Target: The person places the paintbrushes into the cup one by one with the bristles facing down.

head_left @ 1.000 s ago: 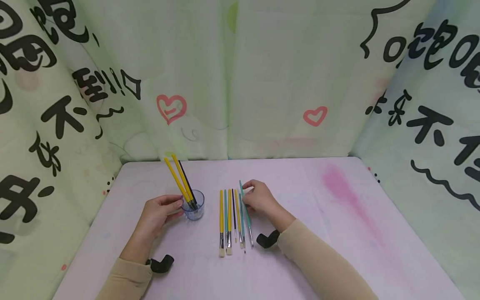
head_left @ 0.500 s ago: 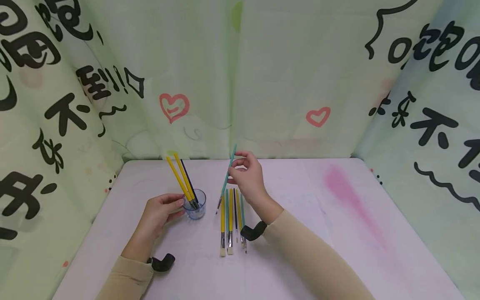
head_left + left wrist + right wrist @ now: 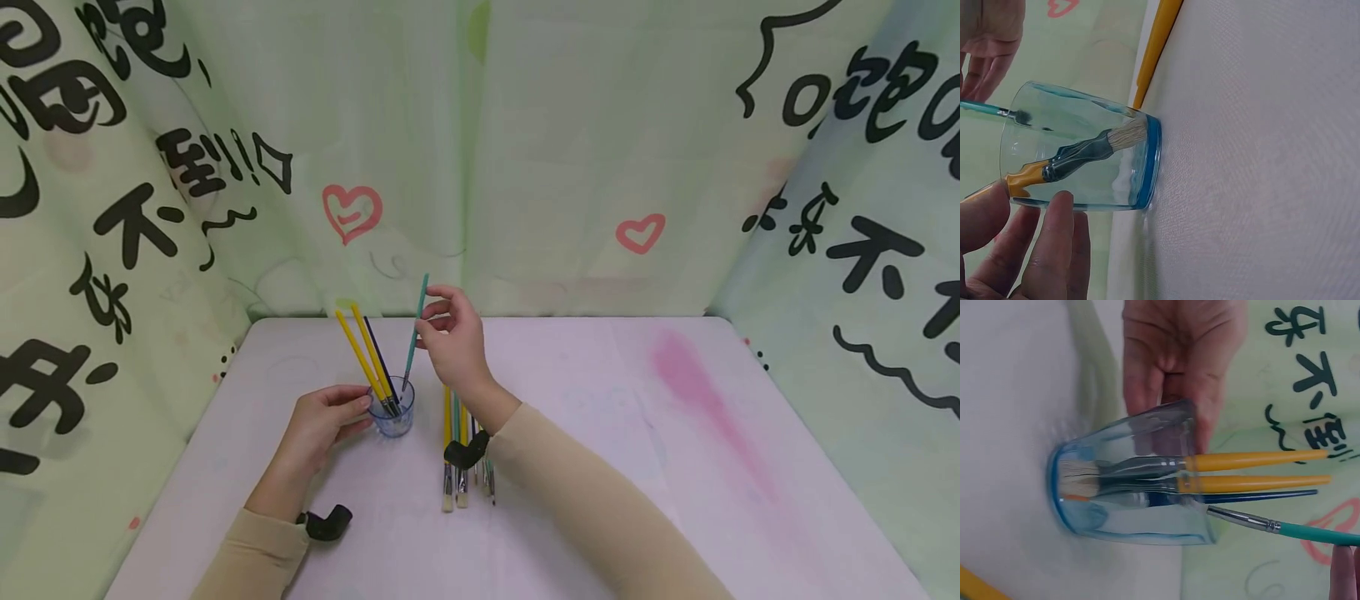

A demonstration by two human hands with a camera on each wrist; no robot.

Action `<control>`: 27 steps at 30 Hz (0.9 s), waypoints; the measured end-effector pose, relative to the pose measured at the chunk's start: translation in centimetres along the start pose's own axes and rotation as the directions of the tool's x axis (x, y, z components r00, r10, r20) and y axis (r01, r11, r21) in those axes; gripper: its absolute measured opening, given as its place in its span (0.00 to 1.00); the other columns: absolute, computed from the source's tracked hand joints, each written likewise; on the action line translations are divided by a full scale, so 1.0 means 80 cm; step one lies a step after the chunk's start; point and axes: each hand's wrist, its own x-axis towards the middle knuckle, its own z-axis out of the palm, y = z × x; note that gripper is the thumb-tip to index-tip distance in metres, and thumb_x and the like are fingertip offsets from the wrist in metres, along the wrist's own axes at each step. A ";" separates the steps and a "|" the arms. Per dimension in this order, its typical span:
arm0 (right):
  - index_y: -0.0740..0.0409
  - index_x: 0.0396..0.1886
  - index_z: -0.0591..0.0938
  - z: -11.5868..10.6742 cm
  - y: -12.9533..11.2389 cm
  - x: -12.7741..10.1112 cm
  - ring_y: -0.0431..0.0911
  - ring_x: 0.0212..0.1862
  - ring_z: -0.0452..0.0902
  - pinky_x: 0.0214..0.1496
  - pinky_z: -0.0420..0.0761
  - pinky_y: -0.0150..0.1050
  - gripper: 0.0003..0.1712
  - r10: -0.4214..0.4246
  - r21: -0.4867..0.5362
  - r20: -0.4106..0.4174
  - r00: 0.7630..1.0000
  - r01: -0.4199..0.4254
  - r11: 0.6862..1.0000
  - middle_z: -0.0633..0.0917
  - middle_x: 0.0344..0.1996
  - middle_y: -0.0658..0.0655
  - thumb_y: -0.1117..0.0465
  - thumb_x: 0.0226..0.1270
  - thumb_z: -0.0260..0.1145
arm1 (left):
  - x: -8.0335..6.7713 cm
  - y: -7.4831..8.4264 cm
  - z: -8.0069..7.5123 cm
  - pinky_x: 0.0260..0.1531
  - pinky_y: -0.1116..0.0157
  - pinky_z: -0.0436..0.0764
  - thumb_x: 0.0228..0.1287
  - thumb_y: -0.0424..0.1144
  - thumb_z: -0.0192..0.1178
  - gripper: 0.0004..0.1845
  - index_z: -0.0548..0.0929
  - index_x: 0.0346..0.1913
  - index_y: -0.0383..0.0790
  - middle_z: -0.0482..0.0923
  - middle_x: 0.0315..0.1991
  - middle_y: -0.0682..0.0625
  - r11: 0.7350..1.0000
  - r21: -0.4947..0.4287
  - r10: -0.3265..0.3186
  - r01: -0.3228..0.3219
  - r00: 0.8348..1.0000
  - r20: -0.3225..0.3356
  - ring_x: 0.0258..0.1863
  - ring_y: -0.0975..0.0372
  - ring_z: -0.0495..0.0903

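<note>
1. Gripping the nine o'clock side of a transparent, blue-tinted round cup (image 3: 393,425), the person's left hand (image 3: 322,421) has thumb and fingers clamped on its wall.
2. The cup stands upright on the pale lilac, cloth-covered bench (image 3: 397,542).
3. Inside it, two yellow-handled paintbrushes (image 3: 361,358) and a slim dark-blue-handled paintbrush (image 3: 379,354) lean toward eleven o'clock, bristles down.
4. Between one and two o'clock from the cup, the right hand (image 3: 457,342) pinches a slim teal-handled paintbrush (image 3: 1307,532) with a silver ferrule, bristle end at the cup's mouth.
5. At four o'clock from the cup lies a row of yellow-, teal- and dark-handled paintbrushes (image 3: 462,482), bristles toward six o'clock, partly hidden by the right wrist.
6. A pale green curtain (image 3: 540,167) with black writing and red hearts hangs beyond the bench's twelve o'clock edge.
</note>
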 end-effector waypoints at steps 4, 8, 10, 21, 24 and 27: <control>0.52 0.67 0.79 0.011 0.014 -0.001 0.45 0.40 0.81 0.46 0.96 0.46 0.26 0.004 -0.088 0.042 0.999 -0.001 0.996 0.82 0.44 0.60 0.74 0.74 0.66 | 0.001 -0.001 0.000 0.49 0.64 0.94 0.74 0.31 0.68 0.21 0.82 0.65 0.25 0.87 0.48 0.48 1.000 0.001 0.004 -0.004 1.000 -0.004 0.42 0.65 0.89; 0.50 0.67 0.80 0.017 0.026 -0.002 0.47 0.41 0.81 0.45 0.95 0.41 0.26 0.033 -0.149 0.058 0.998 -0.024 0.988 0.83 0.44 0.60 0.73 0.75 0.67 | 0.001 -0.001 0.000 0.48 0.65 0.94 0.75 0.32 0.68 0.21 0.82 0.65 0.26 0.87 0.51 0.44 1.000 0.009 0.009 -0.009 1.000 -0.001 0.43 0.64 0.90; 0.50 0.68 0.80 0.020 0.032 -0.002 0.47 0.42 0.82 0.44 0.95 0.39 0.26 0.047 -0.173 0.068 0.997 -0.034 0.984 0.83 0.45 0.60 0.72 0.75 0.67 | 0.001 -0.001 0.000 0.48 0.66 0.94 0.75 0.32 0.68 0.21 0.83 0.65 0.26 0.87 0.52 0.43 1.000 0.009 0.010 -0.010 1.000 -0.001 0.43 0.64 0.90; 0.49 0.65 0.83 0.037 0.052 -0.008 0.44 0.42 0.81 0.40 0.88 0.32 0.22 0.135 -0.278 0.141 0.981 -0.091 0.956 0.86 0.45 0.54 0.68 0.76 0.69 | 0.000 0.001 0.001 0.47 0.66 0.94 0.74 0.33 0.69 0.22 0.83 0.65 0.26 0.88 0.52 0.44 1.000 0.006 0.004 -0.004 1.000 -0.003 0.42 0.65 0.89; 0.49 0.66 0.83 0.039 0.054 -0.011 0.44 0.43 0.83 0.44 0.91 0.33 0.21 0.165 -0.285 0.152 0.975 -0.117 0.952 0.87 0.46 0.53 0.67 0.77 0.68 | 0.000 0.002 0.001 0.47 0.65 0.94 0.74 0.33 0.69 0.22 0.83 0.65 0.26 0.88 0.52 0.44 1.000 0.000 0.000 0.000 1.000 -0.007 0.42 0.65 0.89; 0.47 0.66 0.83 0.039 0.057 -0.014 0.49 0.46 0.87 0.48 0.94 0.36 0.21 0.195 -0.260 0.151 0.969 -0.151 0.954 0.88 0.49 0.54 0.66 0.78 0.68 | 0.000 0.001 0.001 0.48 0.65 0.94 0.74 0.32 0.69 0.22 0.83 0.65 0.26 0.88 0.53 0.43 1.000 0.005 -0.001 0.001 1.000 -0.006 0.42 0.65 0.89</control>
